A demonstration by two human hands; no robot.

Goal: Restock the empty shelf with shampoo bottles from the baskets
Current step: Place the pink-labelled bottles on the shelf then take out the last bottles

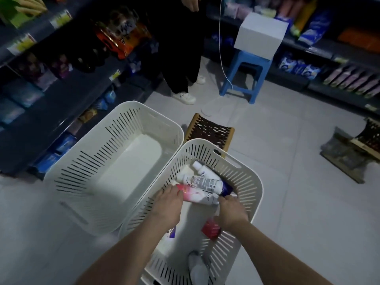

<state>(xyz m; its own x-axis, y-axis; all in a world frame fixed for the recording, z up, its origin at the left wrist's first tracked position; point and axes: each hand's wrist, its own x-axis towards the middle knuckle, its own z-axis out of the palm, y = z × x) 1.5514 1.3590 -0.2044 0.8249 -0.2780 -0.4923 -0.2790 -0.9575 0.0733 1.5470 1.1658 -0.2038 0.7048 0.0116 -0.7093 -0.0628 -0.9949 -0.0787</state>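
Two white slotted baskets stand on the floor. The left basket [67, 171] holds nothing that I can see. The right basket [246, 182] holds several shampoo bottles. My left hand [166, 206] grips the pink end of a pink and white bottle [197, 196]. My right hand [231, 212] reaches to the cap end of the same bottle, its fingertips hidden. Behind lie a white bottle with a dark blue cap [203, 182] and another white bottle [202, 170]. A red bottle [211, 230] lies under my right wrist.
Dark shelves with packaged goods line the left [61, 103] and right [339, 83]. A person in black trousers [181, 58] stands ahead. A blue stool [244, 75] carries a white box [261, 33]. Woven stools [209, 130] sit on the tiled floor.
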